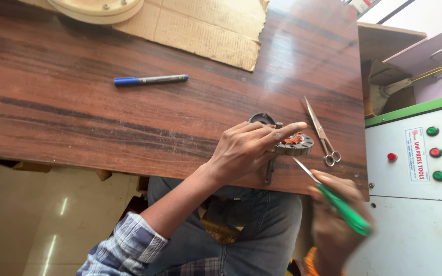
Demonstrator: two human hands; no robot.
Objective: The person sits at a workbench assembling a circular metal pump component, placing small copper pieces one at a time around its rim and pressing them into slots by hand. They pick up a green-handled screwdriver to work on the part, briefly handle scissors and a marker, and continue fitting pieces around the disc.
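Metal slotted disc under left hand — right hand grips green-handled screwdriver (blurred).

You are working at a dark, streaked wooden table. Just past your left fingertips a round slotted metal part sits near the table's front edge, a dark rod running from it under those fingers and over the edge. Close beyond the same fingertips, to their right, lie small steel scissors. Well away from your fingers, far across the top, a blue-capped pen lies flat, and beyond it a torn sheet of cardboard carries a pale round disc.
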